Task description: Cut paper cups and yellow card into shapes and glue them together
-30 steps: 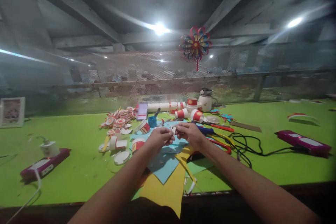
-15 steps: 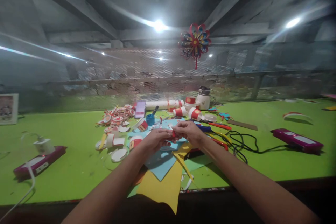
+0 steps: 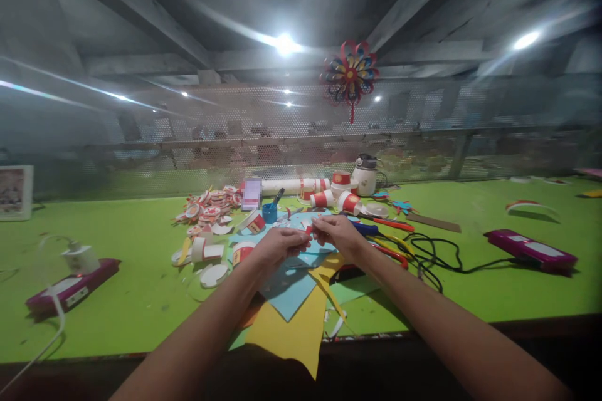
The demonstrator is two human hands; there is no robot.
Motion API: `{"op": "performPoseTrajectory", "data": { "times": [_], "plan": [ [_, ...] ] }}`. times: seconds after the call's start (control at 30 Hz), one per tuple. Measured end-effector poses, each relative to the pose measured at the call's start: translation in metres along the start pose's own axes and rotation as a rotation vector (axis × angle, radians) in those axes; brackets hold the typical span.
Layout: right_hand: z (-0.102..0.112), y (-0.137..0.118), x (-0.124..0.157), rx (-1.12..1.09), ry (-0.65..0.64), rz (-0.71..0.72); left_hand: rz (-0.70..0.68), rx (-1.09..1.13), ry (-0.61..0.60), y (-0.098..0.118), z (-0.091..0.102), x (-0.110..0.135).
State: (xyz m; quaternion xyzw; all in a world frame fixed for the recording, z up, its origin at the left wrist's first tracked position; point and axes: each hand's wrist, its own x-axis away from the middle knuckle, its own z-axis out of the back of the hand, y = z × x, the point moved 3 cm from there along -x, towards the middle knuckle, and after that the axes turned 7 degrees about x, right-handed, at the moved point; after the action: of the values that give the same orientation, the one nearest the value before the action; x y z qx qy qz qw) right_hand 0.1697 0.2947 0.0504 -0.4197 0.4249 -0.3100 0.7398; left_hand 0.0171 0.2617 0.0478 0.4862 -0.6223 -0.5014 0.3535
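Between my two hands, over the middle of the table, is a small red-and-white paper piece (image 3: 308, 229). My left hand (image 3: 286, 243) pinches it from the left with thumb and fingers. From the other side my right hand (image 3: 337, 232) is closed, its fingertips at the piece's right edge. Light blue paper (image 3: 288, 297) lies below the hands, with yellow paper (image 3: 289, 335) under it overhanging the table's front edge. Close to my left hand is a cut red-and-white paper cup (image 3: 242, 252). Scissors with dark blue handles (image 3: 367, 229) lie beyond my right wrist.
A pile of round paper pieces (image 3: 207, 208) lies left of a blue pot (image 3: 269, 213). Paper cups (image 3: 348, 202) and a white bottle (image 3: 364, 178) stand behind. A black cable runs to a purple power strip (image 3: 531, 250) at right; another power strip (image 3: 75, 288) is left.
My left hand has drawn its fingers in, and the fingertips of both hands sit slightly further apart. The red part of the paper piece shows more plainly between them.
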Motion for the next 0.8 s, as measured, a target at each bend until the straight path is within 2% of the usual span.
{"op": "performPoseTrajectory", "data": {
  "times": [0.2, 0.43, 0.53, 0.63, 0.8],
  "plan": [
    [0.001, 0.004, -0.001, 0.099, -0.013, 0.005, -0.026, -0.064, 0.011, 0.0, 0.0, -0.001],
    [-0.001, 0.001, -0.001, 0.266, -0.018, 0.04, -0.149, -0.167, 0.037, 0.004, 0.001, -0.003],
    [-0.003, 0.002, -0.001, 0.345, -0.005, 0.031, -0.162, -0.199, 0.053, 0.004, 0.002, -0.003],
    [-0.004, 0.005, -0.001, 0.431, 0.055, 0.015, -0.153, -0.222, 0.078, 0.003, 0.005, -0.004],
    [0.008, 0.007, -0.004, 0.511, 0.271, -0.023, -0.149, -0.199, 0.138, 0.003, 0.013, -0.007]
  ]
}}
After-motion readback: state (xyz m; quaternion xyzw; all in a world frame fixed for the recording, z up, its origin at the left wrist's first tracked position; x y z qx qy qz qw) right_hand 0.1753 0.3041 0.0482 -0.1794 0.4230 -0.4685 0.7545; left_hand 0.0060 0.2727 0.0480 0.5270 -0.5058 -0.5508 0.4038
